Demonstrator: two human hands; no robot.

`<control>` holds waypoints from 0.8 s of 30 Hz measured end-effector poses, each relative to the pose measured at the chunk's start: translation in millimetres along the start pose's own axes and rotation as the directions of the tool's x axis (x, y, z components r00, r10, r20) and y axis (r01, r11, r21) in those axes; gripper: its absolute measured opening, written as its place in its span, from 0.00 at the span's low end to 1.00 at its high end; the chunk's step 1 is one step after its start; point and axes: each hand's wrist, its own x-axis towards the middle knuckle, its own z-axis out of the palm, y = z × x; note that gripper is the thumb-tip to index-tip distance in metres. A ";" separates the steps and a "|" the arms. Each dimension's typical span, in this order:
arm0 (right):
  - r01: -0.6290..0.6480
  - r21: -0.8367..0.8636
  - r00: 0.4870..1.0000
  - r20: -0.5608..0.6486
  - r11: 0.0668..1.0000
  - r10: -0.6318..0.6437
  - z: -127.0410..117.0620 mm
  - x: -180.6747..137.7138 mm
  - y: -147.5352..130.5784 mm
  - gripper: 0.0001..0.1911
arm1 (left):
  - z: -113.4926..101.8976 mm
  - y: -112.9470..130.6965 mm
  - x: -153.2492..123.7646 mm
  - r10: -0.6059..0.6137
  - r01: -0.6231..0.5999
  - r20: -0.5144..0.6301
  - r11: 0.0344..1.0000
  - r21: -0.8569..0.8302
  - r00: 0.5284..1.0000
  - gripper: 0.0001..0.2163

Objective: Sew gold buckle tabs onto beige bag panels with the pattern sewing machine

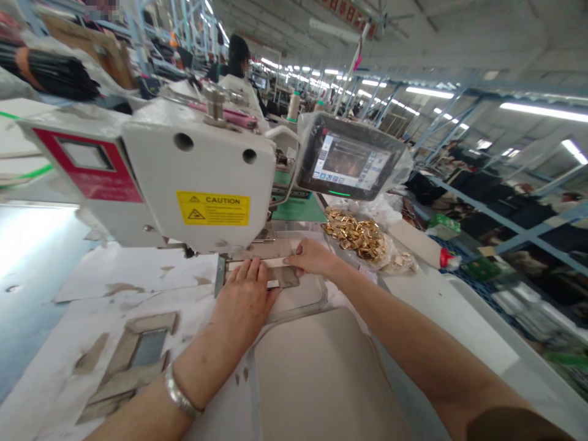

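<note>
Under the head of a white industrial sewing machine (202, 165), a narrow beige strip (276, 263) lies across a grey-brown plate (289, 278). My left hand (243, 297) rests flat, fingers stretched out over the strip and plate, with a silver bangle on the wrist. At the strip's right end, my right hand (315, 257) has its thumb and fingers closed on it; the fingertips are partly hidden. Beneath the plate sits a pale beige panel (316, 295) with rounded corners. A larger beige piece (321, 373) lies closer to me.
Gold metal fittings (358, 236) are heaped in plastic right of the machine, below a control screen (351, 156). On the left, a taped frame-shaped template (133, 355) lies on white paper. A bottle with a red cap (420, 245) lies at right. A person (239, 55) is farther back.
</note>
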 end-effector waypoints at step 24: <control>0.091 -0.019 0.988 -0.124 0.996 -0.093 -13.3 -7.3 -9.0 0.12 | 1.7 -0.7 -2.8 0.044 -0.047 -0.064 0.998 -0.048 0.997 0.21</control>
